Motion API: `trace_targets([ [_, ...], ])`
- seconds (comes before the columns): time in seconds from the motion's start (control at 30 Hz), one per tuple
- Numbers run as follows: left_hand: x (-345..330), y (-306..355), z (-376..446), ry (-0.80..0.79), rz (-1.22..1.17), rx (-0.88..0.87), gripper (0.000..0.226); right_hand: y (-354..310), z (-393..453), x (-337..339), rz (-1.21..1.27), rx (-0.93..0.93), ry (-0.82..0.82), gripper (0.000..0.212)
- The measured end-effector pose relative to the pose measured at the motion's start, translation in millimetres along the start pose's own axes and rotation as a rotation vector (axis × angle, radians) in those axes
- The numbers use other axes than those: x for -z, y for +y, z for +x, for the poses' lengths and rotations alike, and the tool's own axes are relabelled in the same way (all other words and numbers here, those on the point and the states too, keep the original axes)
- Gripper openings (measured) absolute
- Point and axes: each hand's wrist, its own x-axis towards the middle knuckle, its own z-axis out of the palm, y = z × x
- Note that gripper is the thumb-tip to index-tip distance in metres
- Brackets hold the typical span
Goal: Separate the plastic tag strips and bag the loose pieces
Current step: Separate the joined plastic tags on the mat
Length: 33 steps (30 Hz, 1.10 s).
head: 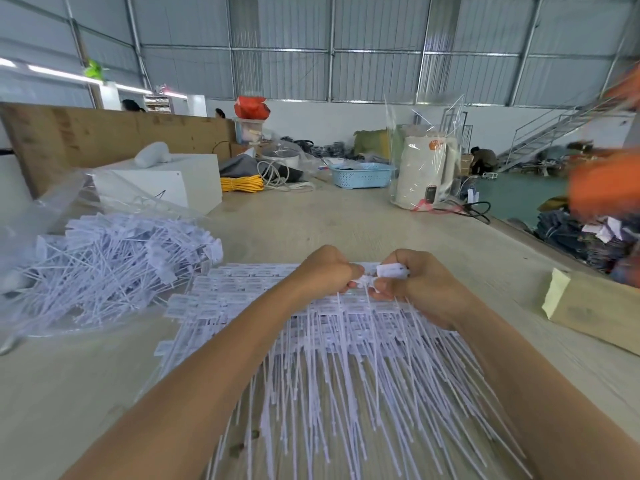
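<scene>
At the centre, the stacked sheets of plastic tag strips (311,341) are white with a faint lilac cast, their flat heads carrying small grey printed marks too blurred to read. At nine o'clock, the loose separated tags (114,268) share that pale lilac-white inside a clear, glossy plastic bag (52,202). The wooden tabletop (311,223) is light beige with soft grain. At three o'clock, a flat cardboard box (599,310) is tan with a pale yellow end. Toward twelve o'clock sit a sky-blue perforated plastic basket (362,174), a bright yellow coiled cord (241,183) and a red bag (250,107). At two o'clock, a blurred orange shape (604,192), perhaps cloth, hangs over dark blue folded denim (581,237).
</scene>
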Motion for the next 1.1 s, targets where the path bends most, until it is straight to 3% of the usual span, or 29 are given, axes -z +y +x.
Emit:
trace_targets([
  [0.23, -1, 9, -2, -0.070, -0.078, 0.170, 0.032, -2, 0, -7, -0.223, 0.145, 0.107, 0.014],
  [0.37, 4, 9, -3, -0.315, -0.230, 0.301, 0.051, 1, 1, -3, -0.385, 0.159, 0.217, 0.026],
  [0.4, 5, 8, -4, -0.334, -0.231, 0.292, 0.056, 2, 2, 5, -0.295, 0.109, 0.262, 0.027],
  [0.5, 7, 4, -6, -0.176, -0.155, 0.186, 0.045, -4, 2, 26, 0.374, -0.031, 0.355, 0.019],
  [0.57, 7, 5, -7, -0.093, -0.093, 0.094, 0.038, -7, 3, 34, 0.537, -0.075, 0.398, 0.015],
  [0.83, 5, 9, -18, -0.309, -0.051, 0.038, 0.026, -14, 1, 45, 0.671, -0.144, 0.105, 0.016],
  [0.97, 9, 8, -20, -0.311, 0.057, -0.050, 0.026, -12, -3, 24, 0.545, -0.196, -0.060, 0.010],
  [1.1, 10, 6, -18, -0.255, 0.111, -0.075, 0.020, -14, -2, 14, 0.364, -0.158, -0.085, 0.013],
])
